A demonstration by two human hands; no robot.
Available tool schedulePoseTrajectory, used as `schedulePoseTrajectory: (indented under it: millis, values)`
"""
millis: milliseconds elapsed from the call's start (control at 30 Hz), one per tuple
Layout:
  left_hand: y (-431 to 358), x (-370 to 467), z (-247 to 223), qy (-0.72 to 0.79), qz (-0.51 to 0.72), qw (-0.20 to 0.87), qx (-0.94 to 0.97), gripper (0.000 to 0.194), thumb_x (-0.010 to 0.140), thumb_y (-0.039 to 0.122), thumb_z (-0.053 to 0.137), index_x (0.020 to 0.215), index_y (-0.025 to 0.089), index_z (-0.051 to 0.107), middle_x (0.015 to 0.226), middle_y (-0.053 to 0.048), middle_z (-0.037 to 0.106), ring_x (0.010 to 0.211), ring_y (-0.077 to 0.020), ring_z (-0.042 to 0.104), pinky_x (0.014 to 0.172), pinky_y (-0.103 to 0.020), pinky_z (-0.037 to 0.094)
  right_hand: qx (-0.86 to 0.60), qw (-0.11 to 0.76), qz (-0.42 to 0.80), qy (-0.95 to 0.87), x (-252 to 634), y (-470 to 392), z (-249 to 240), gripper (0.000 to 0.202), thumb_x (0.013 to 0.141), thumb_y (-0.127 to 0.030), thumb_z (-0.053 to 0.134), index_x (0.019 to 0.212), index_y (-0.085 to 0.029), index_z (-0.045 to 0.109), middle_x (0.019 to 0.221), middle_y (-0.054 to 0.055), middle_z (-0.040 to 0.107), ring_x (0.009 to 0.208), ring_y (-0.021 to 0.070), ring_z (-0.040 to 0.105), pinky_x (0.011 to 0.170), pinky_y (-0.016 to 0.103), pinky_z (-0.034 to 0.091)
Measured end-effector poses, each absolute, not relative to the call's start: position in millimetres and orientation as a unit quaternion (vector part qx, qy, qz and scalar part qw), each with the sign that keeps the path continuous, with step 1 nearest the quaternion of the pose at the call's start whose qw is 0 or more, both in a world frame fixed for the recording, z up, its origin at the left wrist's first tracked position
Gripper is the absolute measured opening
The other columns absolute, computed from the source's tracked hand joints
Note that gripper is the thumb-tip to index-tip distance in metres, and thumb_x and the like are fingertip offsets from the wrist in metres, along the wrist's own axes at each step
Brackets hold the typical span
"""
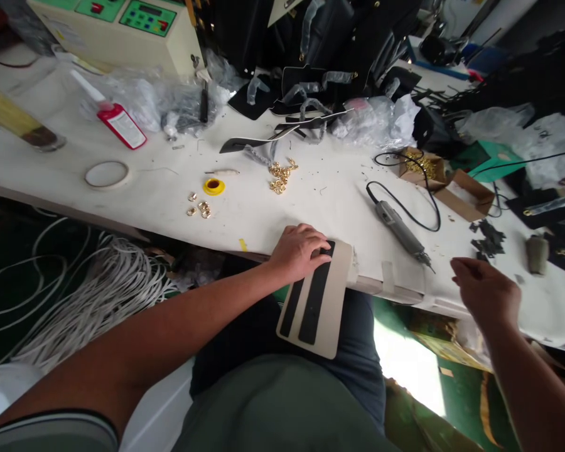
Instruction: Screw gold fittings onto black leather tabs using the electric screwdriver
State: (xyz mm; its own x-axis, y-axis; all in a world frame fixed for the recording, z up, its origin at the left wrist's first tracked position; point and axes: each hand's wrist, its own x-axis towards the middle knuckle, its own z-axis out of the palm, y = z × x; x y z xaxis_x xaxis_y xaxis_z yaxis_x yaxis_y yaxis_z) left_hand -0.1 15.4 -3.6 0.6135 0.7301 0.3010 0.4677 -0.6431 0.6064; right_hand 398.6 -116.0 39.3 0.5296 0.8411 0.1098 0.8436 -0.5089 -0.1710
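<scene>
My left hand [300, 252] holds a flat beige panel [341, 282] by its upper end, with fingers curled over it. Two black strips run lengthwise on the panel, which sticks out past the table's front edge above my lap. To the right, my right hand [487, 292] is closed in a pinch just over the table edge; whatever its fingertips hold is hidden. Close to that hand lie a pile of small black pieces [488, 240] and a grey corded electric screwdriver [398, 227], its bit pointing toward the hand.
Gold rings [204, 209], gold hardware [281, 176] and a yellow spool [213, 186] lie on the white table [254, 220]. A tape roll [106, 174] and red bottle [125, 127] are left. Small cardboard boxes [466, 196] stand right; plastic-wrapped black parts [306, 94] fill the back.
</scene>
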Motion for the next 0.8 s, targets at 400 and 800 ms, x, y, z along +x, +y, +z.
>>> schedulePoseTrajectory:
  millis: [400,800]
  values:
    - [14.9,0.3,-2.4,0.354,0.264,0.228,0.868,0.021,0.09,0.034,0.082,0.107,0.025,0.075,0.12,-0.003,0.08,0.121,-0.0281,0.062,0.096,-0.048,0.042,-0.662,0.3,0.374,-0.577,198.1,-43.9,32.8,0.026,0.087,-0.048,0.072,0.088,-0.024,0.079,0.089,0.004,0.076,0.085,0.0211,0.068,0.081,0.032,0.052]
    - [17.1,-3.5,-3.3,0.337,0.253,0.232,0.877,0.025,0.092,0.039,0.08,0.113,0.025,0.075,0.126,-0.002,0.079,0.127,-0.0283,0.061,0.104,-0.05,0.041,-0.679,0.293,0.343,-0.579,198.4,-42.9,22.9,0.017,0.088,-0.04,0.073,0.087,-0.024,0.078,0.086,0.002,0.076,0.08,0.0216,0.067,0.079,0.035,0.051]
